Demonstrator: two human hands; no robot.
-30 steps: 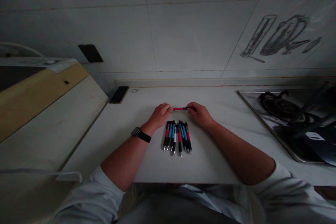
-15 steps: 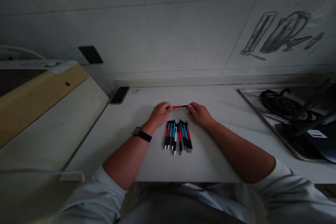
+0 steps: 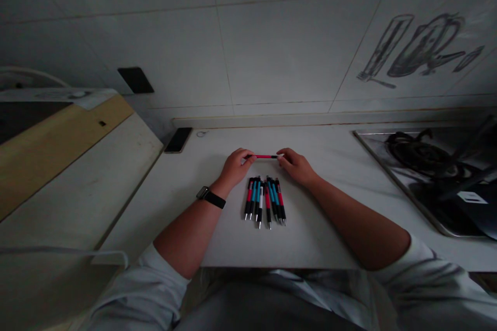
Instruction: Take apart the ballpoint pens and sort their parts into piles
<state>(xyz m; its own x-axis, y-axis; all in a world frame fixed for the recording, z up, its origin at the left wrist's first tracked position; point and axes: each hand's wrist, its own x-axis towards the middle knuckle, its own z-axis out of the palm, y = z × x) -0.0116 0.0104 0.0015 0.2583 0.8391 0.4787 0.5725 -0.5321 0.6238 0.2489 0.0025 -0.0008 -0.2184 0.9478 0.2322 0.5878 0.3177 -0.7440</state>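
Note:
A red pen (image 3: 266, 156) with a black grip lies crosswise between my two hands, just above the worktop. My left hand (image 3: 235, 165) is closed on its left end, thumb and forefinger pinching it. At the tip end, my right hand (image 3: 297, 165) has thumb and forefinger around the pen, slightly parted. Below them several pens rest side by side on the worktop, tips pointing at me: a red pen (image 3: 249, 196) on the left, blue pens (image 3: 257, 194), a white pen (image 3: 261, 199) in the middle and another red pen (image 3: 267, 201).
A phone (image 3: 178, 140) lies at the back left of the white worktop (image 3: 233, 248), beside a small ring (image 3: 201, 134). A gas stove (image 3: 411, 165) stands on the right. To the left is a pale cabinet-like box (image 3: 97, 165) with a white cable (image 3: 77, 252) in front.
The right thumb and forefinger have parted slightly at the pen's tip. My left hand keeps its pinch. The whole view has shifted a little; the pens on the worktop lie as before.

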